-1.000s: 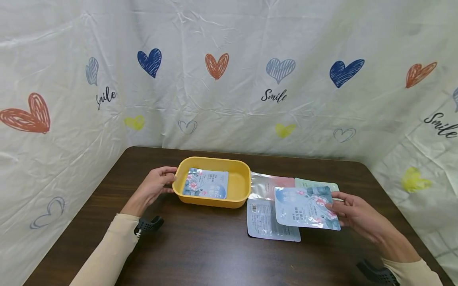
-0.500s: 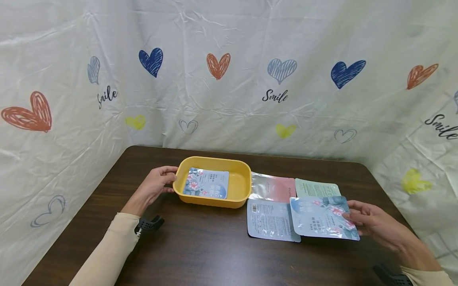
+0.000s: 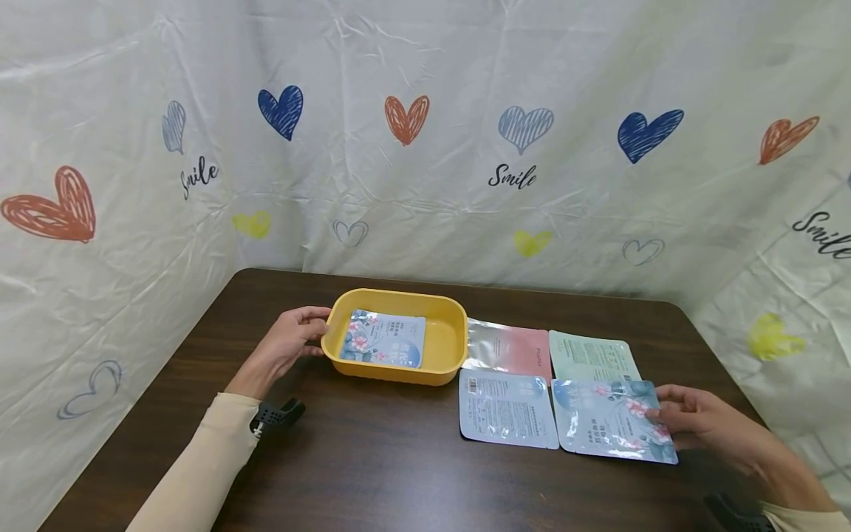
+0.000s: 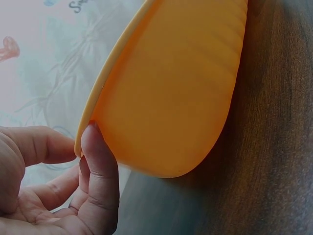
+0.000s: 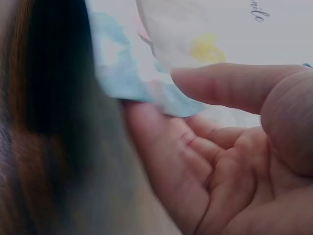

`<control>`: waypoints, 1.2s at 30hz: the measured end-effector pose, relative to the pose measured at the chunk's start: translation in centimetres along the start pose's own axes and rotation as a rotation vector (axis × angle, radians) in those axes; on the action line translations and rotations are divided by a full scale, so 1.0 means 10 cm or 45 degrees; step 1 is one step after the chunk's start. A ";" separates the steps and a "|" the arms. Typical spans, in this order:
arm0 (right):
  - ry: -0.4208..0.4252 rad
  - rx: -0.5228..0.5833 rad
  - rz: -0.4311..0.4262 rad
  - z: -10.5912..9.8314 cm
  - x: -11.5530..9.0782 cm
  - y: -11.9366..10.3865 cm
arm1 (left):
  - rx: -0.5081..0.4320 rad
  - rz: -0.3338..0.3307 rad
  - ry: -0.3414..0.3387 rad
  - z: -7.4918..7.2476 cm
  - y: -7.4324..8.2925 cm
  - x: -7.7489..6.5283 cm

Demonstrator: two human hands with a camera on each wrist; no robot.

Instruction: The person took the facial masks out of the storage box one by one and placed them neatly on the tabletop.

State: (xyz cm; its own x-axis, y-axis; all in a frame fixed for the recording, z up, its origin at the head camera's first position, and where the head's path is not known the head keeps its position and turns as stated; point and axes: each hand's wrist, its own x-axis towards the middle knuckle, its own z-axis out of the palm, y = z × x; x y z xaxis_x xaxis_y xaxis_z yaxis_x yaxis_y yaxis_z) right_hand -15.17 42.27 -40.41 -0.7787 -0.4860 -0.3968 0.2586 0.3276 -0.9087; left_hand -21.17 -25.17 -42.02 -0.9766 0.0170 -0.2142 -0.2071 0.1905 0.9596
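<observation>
My left hand [image 3: 290, 340] grips the left rim of a yellow plastic basin [image 3: 444, 343]; in the left wrist view the thumb and fingers [image 4: 100, 171] pinch its edge. Inside the basin, on its left side, lies a blue flowered sachet [image 3: 384, 340]. With thumb and fingers, my right hand [image 3: 705, 421] pinches the right edge of another blue flowered sachet [image 3: 608, 421], printed face up and low over the table. That sachet's corner [image 5: 146, 83] shows between thumb and fingers in the right wrist view.
Right of the basin lie a silver-pink sachet [image 3: 512, 349], a pale green sachet [image 3: 592, 356] and a blue sachet with its printed text side up [image 3: 507, 410]. The dark wooden table [image 3: 372, 458] ends at the back against a white curtain [image 3: 439, 236] with hearts.
My right hand has moved right and toward me with the flowered sachet, uncovering more of the pink, green and text-side sachets. The left hand and basin have stayed in place.
</observation>
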 end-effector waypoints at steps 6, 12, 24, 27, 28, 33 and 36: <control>0.159 -0.363 0.082 0.09 -0.05 -0.17 | -0.003 -0.009 0.000 0.00 0.02 -0.02; 0.411 -0.858 0.149 0.21 -0.07 -0.40 | 0.001 -0.011 0.000 0.01 0.03 -0.03; 0.460 -0.634 -0.199 0.36 0.10 -0.75 | -0.002 -0.025 0.002 0.00 0.05 -0.04; 0.446 -0.573 -0.257 0.42 0.16 -0.86 | 0.002 -0.030 0.006 0.01 0.06 -0.04; 0.441 -0.549 -0.271 0.45 0.18 -0.89 | 0.002 -0.033 0.008 0.01 0.06 -0.04; 0.407 -0.445 -0.335 0.58 0.32 -1.03 | 0.008 -0.044 0.010 0.00 0.07 -0.05; 0.380 -0.407 -0.385 0.65 0.41 -1.09 | 0.004 -0.045 0.006 0.00 0.07 -0.05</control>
State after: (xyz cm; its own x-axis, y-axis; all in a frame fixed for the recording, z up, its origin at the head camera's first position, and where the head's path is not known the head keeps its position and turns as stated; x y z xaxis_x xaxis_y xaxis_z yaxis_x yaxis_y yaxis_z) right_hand -17.44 31.44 -33.00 -0.9325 -0.3603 -0.0268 -0.1534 0.4622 -0.8734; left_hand -20.82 -25.04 -41.22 -0.9691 0.0059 -0.2468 -0.2410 0.1939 0.9510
